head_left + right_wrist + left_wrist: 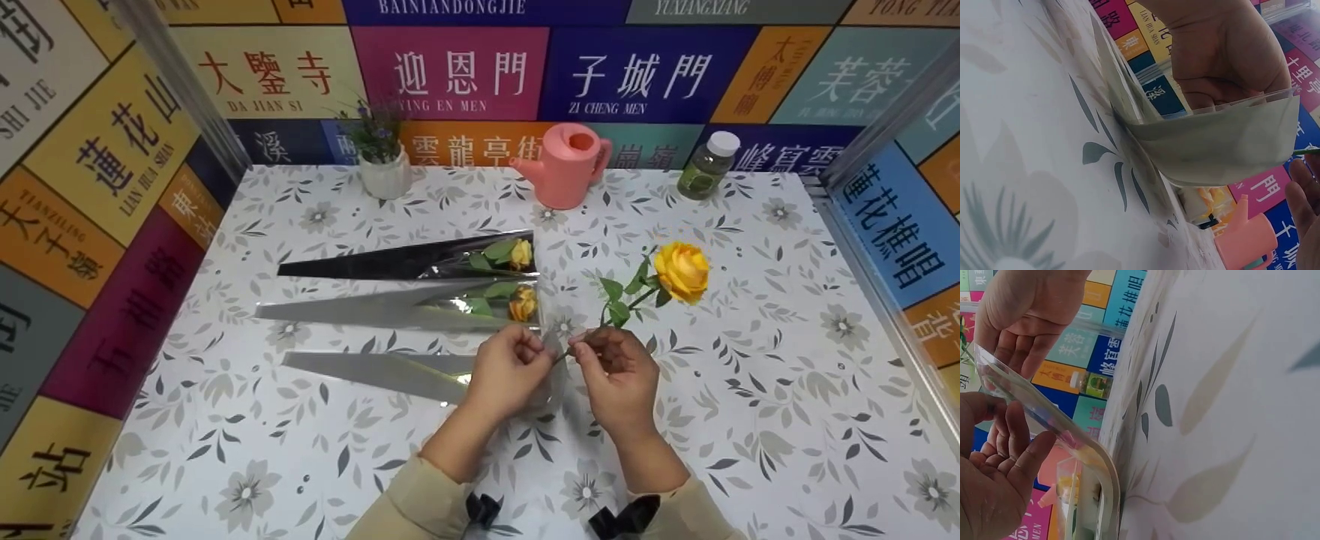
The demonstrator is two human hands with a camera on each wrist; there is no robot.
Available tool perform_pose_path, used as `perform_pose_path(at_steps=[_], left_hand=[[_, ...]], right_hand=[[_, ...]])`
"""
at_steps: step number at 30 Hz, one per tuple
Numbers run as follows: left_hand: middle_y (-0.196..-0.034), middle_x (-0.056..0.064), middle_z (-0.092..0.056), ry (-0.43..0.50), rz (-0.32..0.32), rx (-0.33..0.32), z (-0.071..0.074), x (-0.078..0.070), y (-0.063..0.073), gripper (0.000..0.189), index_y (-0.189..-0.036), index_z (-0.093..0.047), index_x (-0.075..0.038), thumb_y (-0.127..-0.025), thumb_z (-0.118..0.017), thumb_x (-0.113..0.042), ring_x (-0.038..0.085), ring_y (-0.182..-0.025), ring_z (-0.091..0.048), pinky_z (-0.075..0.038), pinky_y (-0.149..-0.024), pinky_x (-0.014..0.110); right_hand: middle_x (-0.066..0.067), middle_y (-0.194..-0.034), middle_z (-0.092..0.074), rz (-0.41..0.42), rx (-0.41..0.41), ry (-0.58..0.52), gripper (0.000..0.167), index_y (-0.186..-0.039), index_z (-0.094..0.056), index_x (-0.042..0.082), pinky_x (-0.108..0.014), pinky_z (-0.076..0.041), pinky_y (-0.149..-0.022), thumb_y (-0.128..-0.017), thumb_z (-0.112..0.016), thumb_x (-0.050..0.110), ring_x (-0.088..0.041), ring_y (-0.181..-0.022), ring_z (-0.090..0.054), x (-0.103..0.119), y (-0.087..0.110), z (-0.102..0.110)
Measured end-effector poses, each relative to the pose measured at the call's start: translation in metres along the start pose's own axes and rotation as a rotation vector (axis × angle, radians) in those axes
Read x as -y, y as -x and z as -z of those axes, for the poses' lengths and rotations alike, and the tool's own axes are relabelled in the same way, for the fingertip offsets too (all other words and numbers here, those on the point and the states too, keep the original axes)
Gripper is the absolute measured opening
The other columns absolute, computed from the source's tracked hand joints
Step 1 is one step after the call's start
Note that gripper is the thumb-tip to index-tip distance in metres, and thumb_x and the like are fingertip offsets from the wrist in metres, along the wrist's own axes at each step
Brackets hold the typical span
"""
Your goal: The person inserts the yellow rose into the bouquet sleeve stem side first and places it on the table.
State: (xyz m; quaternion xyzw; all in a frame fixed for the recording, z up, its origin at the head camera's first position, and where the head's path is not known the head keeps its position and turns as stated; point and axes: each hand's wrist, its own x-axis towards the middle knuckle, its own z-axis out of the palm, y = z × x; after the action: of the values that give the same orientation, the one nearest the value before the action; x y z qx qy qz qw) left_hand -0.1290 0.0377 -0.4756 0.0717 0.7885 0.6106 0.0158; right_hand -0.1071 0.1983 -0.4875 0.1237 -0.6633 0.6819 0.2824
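Observation:
A yellow rose with green leaves tilts up to the right. My right hand pinches its stem, whose lower end points left toward the mouth of a grey and clear flower sleeve. My left hand grips that sleeve at its wide end. The sleeve's wide end is lifted from the table in the right wrist view, with the green stem at its edge. From the left wrist, the clear film bends up between both hands.
Behind lie a black sleeve and a grey sleeve, each with a yellow rose inside. Along the back wall stand a potted plant, a pink watering can and a green bottle with a white cap.

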Motion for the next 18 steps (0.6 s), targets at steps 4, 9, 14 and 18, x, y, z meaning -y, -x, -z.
perform_pose_path(at_steps=[4, 9, 14, 18], left_hand=[[-0.068, -0.008, -0.059, 0.018, -0.006, -0.004, 0.0000, -0.0022, 0.0006, 0.015, -0.085, -0.065, -0.008, -0.088, -0.080, -0.007, 0.005, -0.061, -0.054, -0.046, -0.058, 0.023], [-0.068, -0.008, -0.058, 0.053, -0.013, -0.007, -0.0006, -0.0039, 0.0014, 0.014, -0.085, -0.065, -0.008, -0.088, -0.079, -0.005, 0.005, -0.061, -0.054, -0.046, -0.057, 0.021], [-0.068, -0.008, -0.058, 0.068, -0.016, -0.008, -0.0012, -0.0045, 0.0016, 0.015, -0.086, -0.065, -0.007, -0.089, -0.079, -0.004, 0.005, -0.061, -0.054, -0.046, -0.055, 0.020], [-0.067, -0.007, -0.058, 0.072, -0.016, -0.012, -0.0011, -0.0058, 0.0017, 0.015, -0.086, -0.065, -0.007, -0.089, -0.079, -0.003, 0.005, -0.060, -0.054, -0.044, -0.053, 0.019]], right_hand=[[-0.019, -0.089, -0.072, -0.004, 0.017, 0.054, 0.011, -0.096, -0.064, -0.015, -0.021, -0.059, -0.072, -0.092, -0.074, -0.012, -0.012, -0.086, -0.074, -0.0006, 0.0004, 0.0012], [-0.015, -0.093, -0.074, -0.029, 0.025, 0.101, 0.015, -0.097, -0.068, -0.012, -0.020, -0.055, -0.068, -0.087, -0.071, -0.022, -0.010, -0.087, -0.072, -0.0006, 0.0019, 0.0005], [-0.017, -0.093, -0.074, -0.019, 0.047, 0.073, 0.010, -0.097, -0.068, -0.012, -0.021, -0.056, -0.070, -0.089, -0.073, -0.016, -0.011, -0.086, -0.072, -0.0011, 0.0033, 0.0007], [-0.020, -0.091, -0.074, -0.005, 0.068, 0.064, 0.012, -0.095, -0.067, -0.011, -0.021, -0.055, -0.070, -0.093, -0.077, -0.006, -0.011, -0.083, -0.072, -0.0035, 0.0040, 0.0014]])
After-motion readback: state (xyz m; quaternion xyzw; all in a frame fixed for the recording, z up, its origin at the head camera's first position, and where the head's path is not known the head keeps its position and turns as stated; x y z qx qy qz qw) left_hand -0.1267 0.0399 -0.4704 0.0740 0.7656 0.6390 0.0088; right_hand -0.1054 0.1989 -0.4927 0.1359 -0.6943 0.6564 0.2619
